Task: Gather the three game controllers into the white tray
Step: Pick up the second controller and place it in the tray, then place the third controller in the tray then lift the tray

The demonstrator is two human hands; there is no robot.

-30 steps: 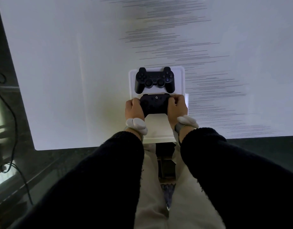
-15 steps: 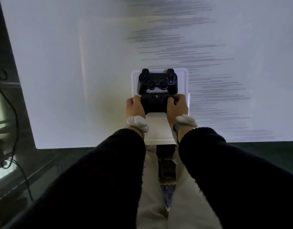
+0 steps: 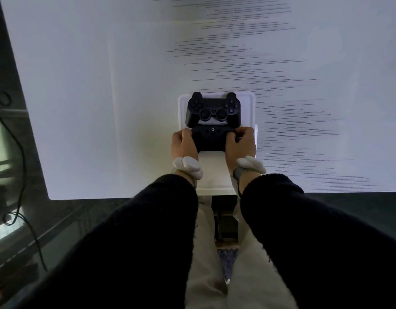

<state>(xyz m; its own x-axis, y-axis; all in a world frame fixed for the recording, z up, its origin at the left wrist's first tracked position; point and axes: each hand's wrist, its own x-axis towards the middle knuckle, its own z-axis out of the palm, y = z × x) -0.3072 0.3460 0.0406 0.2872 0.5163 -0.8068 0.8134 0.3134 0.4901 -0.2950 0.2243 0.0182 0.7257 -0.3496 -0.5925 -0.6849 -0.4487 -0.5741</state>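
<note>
Head view: both hands have carried the second pad [image 3: 211,139] forward over the tray [image 3: 182,103] in the last second, so its far edge now sits right against the near grips of the first pad [image 3: 213,110], where a strip of white showed between them before. The first pad lies flat in the far end of the tray, sticks up, and has not shifted. The left hand [image 3: 183,143] wraps the second pad's left grip and the right hand [image 3: 240,142] wraps its right grip; fingers on both are curled closed around it, thumbs on top. Whether the pad already rests on the tray floor or hangs just above it cannot be told from here, since the hands hide its underside. The near part of the tray, between the wrists, is bare white. No third pad shows anywhere on the table [image 3: 103,85], so where it lies cannot be told.

Judged from this, the second pad is at or nearly at its place, tucked up behind the first to save room. Letting go looks like the step due. One risk: pushing further forward could nudge the first pad against the far rim
</note>
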